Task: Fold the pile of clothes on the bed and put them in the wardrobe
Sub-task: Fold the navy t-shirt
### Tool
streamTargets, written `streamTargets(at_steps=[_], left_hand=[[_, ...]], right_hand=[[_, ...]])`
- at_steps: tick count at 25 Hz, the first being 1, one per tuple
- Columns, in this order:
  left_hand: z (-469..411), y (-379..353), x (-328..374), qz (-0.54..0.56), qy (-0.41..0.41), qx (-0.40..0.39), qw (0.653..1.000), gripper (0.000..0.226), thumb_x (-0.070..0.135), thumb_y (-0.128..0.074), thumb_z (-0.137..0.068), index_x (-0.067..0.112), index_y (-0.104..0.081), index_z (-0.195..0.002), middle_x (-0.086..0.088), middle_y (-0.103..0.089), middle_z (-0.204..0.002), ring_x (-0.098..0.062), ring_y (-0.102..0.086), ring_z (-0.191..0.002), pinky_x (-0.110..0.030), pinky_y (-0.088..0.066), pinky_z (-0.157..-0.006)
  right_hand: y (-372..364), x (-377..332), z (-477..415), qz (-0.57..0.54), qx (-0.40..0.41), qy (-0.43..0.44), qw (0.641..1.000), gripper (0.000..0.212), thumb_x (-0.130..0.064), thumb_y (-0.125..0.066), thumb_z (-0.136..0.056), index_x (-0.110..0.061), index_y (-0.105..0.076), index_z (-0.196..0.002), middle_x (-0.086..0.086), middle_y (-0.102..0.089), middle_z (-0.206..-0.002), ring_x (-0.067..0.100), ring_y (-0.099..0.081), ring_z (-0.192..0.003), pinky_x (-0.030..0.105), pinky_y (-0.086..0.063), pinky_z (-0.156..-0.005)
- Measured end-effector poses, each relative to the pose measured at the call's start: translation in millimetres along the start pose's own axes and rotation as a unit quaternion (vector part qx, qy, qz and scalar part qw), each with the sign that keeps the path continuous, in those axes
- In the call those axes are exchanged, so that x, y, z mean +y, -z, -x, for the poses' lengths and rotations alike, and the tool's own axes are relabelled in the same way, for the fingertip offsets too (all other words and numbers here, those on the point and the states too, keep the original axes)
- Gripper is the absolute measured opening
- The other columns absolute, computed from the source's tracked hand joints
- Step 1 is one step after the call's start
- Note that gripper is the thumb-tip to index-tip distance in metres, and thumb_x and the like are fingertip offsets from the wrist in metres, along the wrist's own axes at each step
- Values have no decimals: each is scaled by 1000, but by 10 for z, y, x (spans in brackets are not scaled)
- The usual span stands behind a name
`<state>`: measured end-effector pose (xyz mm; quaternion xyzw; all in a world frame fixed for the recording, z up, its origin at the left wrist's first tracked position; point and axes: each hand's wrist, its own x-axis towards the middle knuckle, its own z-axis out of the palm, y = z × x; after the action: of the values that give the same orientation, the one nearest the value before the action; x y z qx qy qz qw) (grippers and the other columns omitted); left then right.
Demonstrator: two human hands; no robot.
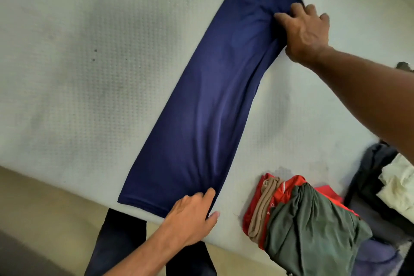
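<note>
garment: navy garment [201,107], folded into one long narrow strip, lying flat on the bed [78,51]
lie: diagonal, near end at the bed's near edge, far end toward the far right corner
left hand [190,215]: on the strip's near right corner, right at the bed's near edge
left grip: index finger on top of the cloth, thumb out beside the strip's edge. Creases fan toward the hand; can't tell if it pinches the corner or just presses it
right hand [307,31]: at the far end, on the strip's right edge
right grip: knuckles up, fingers curled round bunched cloth, thumb lying on the fabric
pile: near right corner of the bed, apart from the strip
pile top: green garment [313,231], crumpled, over a red garment [284,188]
pile side: tan piece [262,208] lies along the red one's left side
further right: dark clothes [367,175] and a white cloth [401,186], cut off by the frame
below bed edge: person's legs in dark trousers [116,242], on a beige floor [44,204]
</note>
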<state>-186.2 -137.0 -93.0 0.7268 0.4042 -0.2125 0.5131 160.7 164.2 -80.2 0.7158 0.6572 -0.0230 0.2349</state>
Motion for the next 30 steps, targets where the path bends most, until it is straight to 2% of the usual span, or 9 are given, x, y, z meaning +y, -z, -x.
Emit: streamTargets(at_steps=[2, 4, 7, 9, 13, 16, 20, 25, 30], left_hand=[[49, 122, -96, -4, 5, 40, 999, 29, 55, -32, -97, 31, -39, -112, 7, -59, -94, -21, -63, -84, -40, -54, -75], [69, 333, -279, -7, 12, 149, 989, 30, 53, -30, -92, 32, -46, -106, 9, -58, -92, -18, -64, -80, -37, -55, -68], [91, 713, -641, -49, 36, 292, 955, 33, 39, -52, -89, 21, -59, -115, -1, -60, -104, -23, -60, -90, -41, -55, -68], [78, 912, -873, -64, 77, 303, 948, 46, 30, -67, -88, 13, -55, -129, -10, -57, -117, -31, -57, -100, -47, -55, -79], [21, 1064, -967, 132, 139, 282, 940, 54, 32, -77, -85, 15, -51, -130, 0, -56, -116, -21, -57, -101, -42, -51, -93], [-101, 1213, -919, 187, 181, 227, 938, 37, 39, -75, -86, 21, -57, -112, 0, -65, -99, -21, -64, -89, -40, -55, -83], [-141, 1285, -983, 228, 146, 104, 957, 15, 34, -69, -93, 28, -63, -106, 13, -69, -100, -12, -67, -97, -37, -56, -92], [28, 1240, -1017, 238, 128, 45, 962, 35, 33, -55, -102, 19, -58, -134, 14, -60, -118, -12, -58, -111, -32, -47, -98], [315, 1046, -1113, 219, 116, 63, 967, 36, 36, -51, -103, 21, -55, -136, 12, -60, -120, -12, -57, -109, -32, -47, -100]], right_hand=[[20, 70, 99, -66, -17, -48, 997, 68, -6, -67, -84, -27, -47, -146, 14, -48, -141, 42, -46, -126, 52, -43, -97], [71, -22, 249, -253, 7, -163, 954, 51, -9, -60, -85, -27, -63, -132, 6, -60, -133, 32, -55, -123, 40, -48, -96], [80, -463, 692, -542, 26, -333, 771, 31, -17, -62, -82, -24, -73, -110, -4, -72, -112, 17, -68, -107, 23, -48, -88], [-63, -962, 1210, -603, 11, -378, 703, 29, -28, -68, -85, -24, -70, -114, -2, -71, -112, 19, -68, -106, 27, -50, -90], [-414, -1996, 2573, -591, -71, -449, 666, 67, -45, -74, -85, -28, -47, -143, 0, -57, -138, 21, -59, -121, 35, -48, -100], [-479, -2472, 3171, -642, -101, -456, 609, 49, -41, -73, -89, -27, -52, -132, -8, -66, -123, 15, -64, -108, 23, -46, -80], [-528, -2633, 3245, -621, -165, -454, 617, 27, -43, -71, -90, -22, -69, -107, -9, -70, -98, 16, -64, -90, 21, -43, -66], [-663, -2598, 3417, -724, -133, -435, 518, 31, -22, -71, -93, -22, -62, -123, -2, -69, -123, 20, -66, -113, 45, -54, -102], [-622, -2861, 3791, -725, -126, -413, 536, 51, -11, -59, -100, -31, -43, -143, -2, -59, -139, 20, -60, -124, 42, -48, -109]])
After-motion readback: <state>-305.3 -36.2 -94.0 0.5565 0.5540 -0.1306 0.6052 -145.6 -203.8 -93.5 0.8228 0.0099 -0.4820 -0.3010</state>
